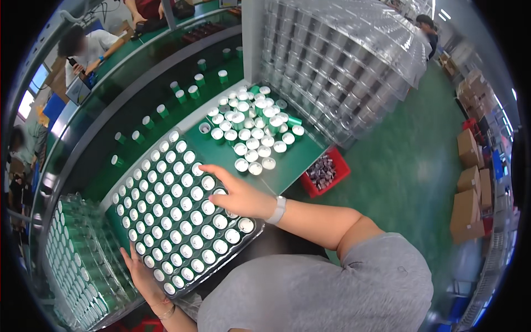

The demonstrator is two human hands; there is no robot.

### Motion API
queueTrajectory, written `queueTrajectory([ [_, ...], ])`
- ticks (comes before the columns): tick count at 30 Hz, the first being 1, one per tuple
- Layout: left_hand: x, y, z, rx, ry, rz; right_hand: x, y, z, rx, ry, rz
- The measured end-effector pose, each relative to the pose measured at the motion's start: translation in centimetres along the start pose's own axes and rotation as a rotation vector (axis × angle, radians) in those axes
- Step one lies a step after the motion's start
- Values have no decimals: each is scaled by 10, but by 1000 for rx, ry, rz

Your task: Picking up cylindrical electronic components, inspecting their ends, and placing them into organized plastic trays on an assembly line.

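Note:
A clear plastic tray (191,286) filled with rows of green cylinders with white tops (176,213) lies slanted in front of me. My right hand (243,196) reaches over its right side. The index finger and thumb are spread apart, their tips at the white tops near that edge; the other fingers are mostly hidden. Along the tray's lower left edge, my left hand (142,275) rests with its fingers stretched out and apart. Beyond the tray, many loose green cylinders with white tops (257,133) stand crowded on the green table (290,169), a few lying on their sides.
Stacked filled trays (83,265) stand at left. A conveyor belt (102,174) carrying scattered cylinders curves behind the table. Tall stacks of clear trays (337,66) rise at far right. A red bin (345,169) of small parts sits below. Cardboard boxes (467,213) line the aisle; other people sit across the belt.

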State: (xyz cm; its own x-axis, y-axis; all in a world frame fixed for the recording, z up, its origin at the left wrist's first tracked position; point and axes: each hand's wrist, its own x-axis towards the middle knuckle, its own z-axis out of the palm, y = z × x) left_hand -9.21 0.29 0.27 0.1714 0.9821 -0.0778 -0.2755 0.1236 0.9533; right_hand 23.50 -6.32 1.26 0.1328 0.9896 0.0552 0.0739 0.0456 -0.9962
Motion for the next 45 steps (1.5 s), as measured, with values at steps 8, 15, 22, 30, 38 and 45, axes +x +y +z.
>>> queueTrajectory([
  [8,3,3,-7,144,81,-64,7,9,1,208,144,217],
  [15,2,-4,-19,293,214,-25,8,16,5,196,192,247],
  [22,-39,38,40,412,119,-107,18,17,1,327,149,278],
  [30,-13,22,5,83,-9,-322,15,29,7,255,359,223],
  [38,-22,21,9,240,-28,-105,10,29,8,211,138,202],
  [45,-4,2,-26,208,81,-116,15,31,9,37,171,89],
])
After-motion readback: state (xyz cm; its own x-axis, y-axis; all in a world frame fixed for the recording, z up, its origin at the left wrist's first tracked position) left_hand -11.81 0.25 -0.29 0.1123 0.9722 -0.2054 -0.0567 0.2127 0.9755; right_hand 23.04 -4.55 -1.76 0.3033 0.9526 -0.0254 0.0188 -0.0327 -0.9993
